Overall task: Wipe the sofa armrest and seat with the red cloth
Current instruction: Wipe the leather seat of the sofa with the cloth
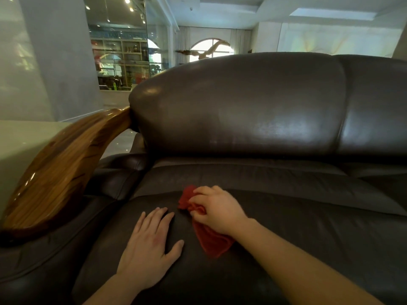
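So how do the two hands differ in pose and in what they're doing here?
The left hand lies flat and open on the seat cushion, fingers spread, holding nothing; the right hand is curled, gripping the bunched red cloth. The right hand sits farther toward the backrest. Both rest on the seat.

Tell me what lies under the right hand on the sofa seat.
The red cloth lies bunched under the right hand, pressed on the dark leather seat. Its ends stick out front and back; the middle part and the seat beneath are covered.
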